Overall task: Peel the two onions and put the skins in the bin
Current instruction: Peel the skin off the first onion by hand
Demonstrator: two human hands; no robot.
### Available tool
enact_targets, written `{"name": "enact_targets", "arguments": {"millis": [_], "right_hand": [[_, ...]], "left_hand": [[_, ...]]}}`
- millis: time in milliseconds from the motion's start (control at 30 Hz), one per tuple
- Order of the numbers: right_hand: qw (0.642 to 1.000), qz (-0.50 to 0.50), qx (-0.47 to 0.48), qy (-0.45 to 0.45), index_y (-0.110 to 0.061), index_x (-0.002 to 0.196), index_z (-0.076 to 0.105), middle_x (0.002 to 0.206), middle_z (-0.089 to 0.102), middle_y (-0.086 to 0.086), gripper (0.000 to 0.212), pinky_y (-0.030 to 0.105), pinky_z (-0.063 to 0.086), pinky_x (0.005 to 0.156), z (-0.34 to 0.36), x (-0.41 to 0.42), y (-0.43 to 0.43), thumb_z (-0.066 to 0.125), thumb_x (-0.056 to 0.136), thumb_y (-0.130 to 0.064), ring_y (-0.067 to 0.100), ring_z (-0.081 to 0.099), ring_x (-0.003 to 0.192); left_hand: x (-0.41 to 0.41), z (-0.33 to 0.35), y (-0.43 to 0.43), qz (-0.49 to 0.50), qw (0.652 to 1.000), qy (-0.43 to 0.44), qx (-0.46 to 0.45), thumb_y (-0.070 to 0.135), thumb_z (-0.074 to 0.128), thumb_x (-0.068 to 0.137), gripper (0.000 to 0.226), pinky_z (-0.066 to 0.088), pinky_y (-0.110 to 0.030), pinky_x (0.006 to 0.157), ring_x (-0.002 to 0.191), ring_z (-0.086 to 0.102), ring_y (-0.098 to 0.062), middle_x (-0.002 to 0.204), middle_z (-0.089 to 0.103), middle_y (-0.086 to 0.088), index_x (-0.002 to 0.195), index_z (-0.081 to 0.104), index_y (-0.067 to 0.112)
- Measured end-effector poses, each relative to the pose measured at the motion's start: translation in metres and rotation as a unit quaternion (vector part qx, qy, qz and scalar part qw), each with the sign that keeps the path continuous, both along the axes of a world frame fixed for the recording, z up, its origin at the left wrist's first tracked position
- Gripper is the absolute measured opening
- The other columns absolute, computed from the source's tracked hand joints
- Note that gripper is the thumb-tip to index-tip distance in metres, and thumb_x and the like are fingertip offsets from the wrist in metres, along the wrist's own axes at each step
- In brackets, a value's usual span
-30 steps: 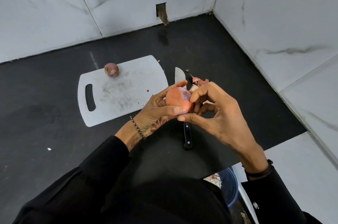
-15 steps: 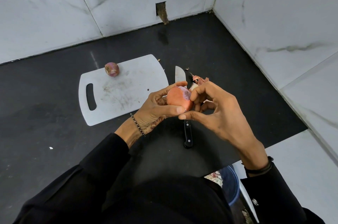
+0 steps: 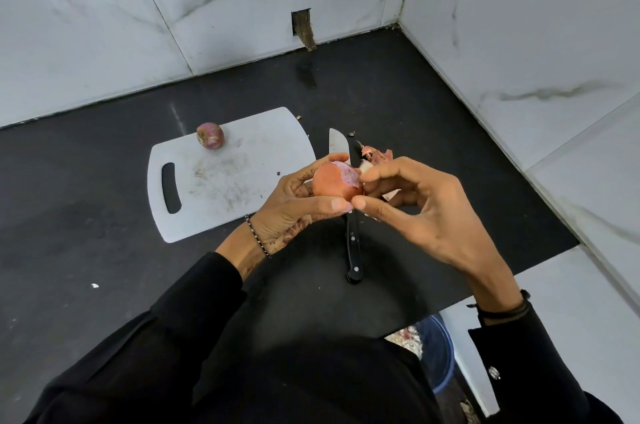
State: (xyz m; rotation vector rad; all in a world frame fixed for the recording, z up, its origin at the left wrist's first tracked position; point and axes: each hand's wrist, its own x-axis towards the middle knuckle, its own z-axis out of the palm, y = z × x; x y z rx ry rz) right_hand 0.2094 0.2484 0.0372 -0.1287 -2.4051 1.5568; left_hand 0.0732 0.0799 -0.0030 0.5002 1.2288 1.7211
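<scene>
Held up above the dark tabletop [image 3: 86, 215], in front of the body: one onion [image 3: 332, 184], orange-brown skin over most of it, a pale purple bared patch on its upper right side. Left hand [image 3: 294, 207] cupped round it from the left, grip closed about it, thumb along the near underside, forefinger arched over the far top. Right hand [image 3: 427, 212] meeting it from the right, grip narrowed to a pinch: forefinger tip bent onto the edge of the bared patch, thumb tip pressed to the lower side just beside the left thumb, other fingers curled loosely behind. Hard to tell whether a flap of skin sits under that forefinger. Second onion [image 3: 210, 135] resting near the far left corner of the white cutting board [image 3: 225, 184], well apart from the hands. Black-handled knife [image 3: 354, 247] flat on the tabletop just right of the board, blade pointing away, its middle hidden under the hands. Loose skins [image 3: 375, 155] lying beside the blade, beyond the right fingers. Blue bin [image 3: 439, 351] low at the right, below the tabletop edge, scraps inside
</scene>
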Motion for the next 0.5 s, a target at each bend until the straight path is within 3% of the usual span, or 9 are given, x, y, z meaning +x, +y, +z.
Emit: {"name": "enact_targets", "arguments": {"millis": [67,233,367,500], "right_hand": [[0.998,0.014,0.054,0.013,-0.013,0.113,0.076,0.103,0.072,-0.005,0.026,0.040,0.062,0.073,0.002,-0.001,0.003,0.077,0.091,-0.025,0.019,0.072,0.093],[0.978,0.046,0.197,0.040,-0.013,0.107,0.079,0.098,0.075,-0.004,0.019,0.026,0.060,0.074,0.004,-0.008,0.011,0.075,0.092,-0.023,0.008,0.071,0.087],[0.972,0.066,0.226,-0.001,-0.014,0.099,0.078,0.089,0.071,-0.008,0.019,0.025,0.056,0.070,0.006,-0.014,0.011,0.070,0.091,-0.030,0.009,0.067,0.078],[0.973,0.067,0.222,-0.012,-0.016,0.089,0.070,0.081,0.064,-0.009,0.021,0.028,0.054,0.063,0.002,-0.018,0.006,0.065,0.087,-0.037,0.010,0.061,0.070]], "left_hand": [[-0.002,-0.001,-0.001,0.004,1.000,0.020,-0.016,0.032,0.092,0.056,0.069,0.056,-0.037,0.087,0.119,0.061,-0.030,0.131,0.062,-0.005,0.120,0.066,0.035],[-0.006,0.000,-0.005,-0.004,0.996,0.066,-0.054,0.032,0.092,0.057,0.070,0.057,-0.036,0.086,0.116,0.063,-0.025,0.125,0.066,0.004,0.122,0.066,0.030],[-0.007,-0.001,-0.008,-0.003,0.993,0.083,-0.084,0.035,0.089,0.059,0.075,0.057,-0.039,0.089,0.114,0.064,-0.027,0.126,0.066,0.001,0.128,0.062,0.024],[-0.005,-0.004,-0.008,0.000,0.994,0.065,-0.085,0.012,0.084,0.067,0.062,0.059,-0.034,0.081,0.109,0.068,-0.027,0.122,0.069,-0.003,0.125,0.064,0.019]]}}
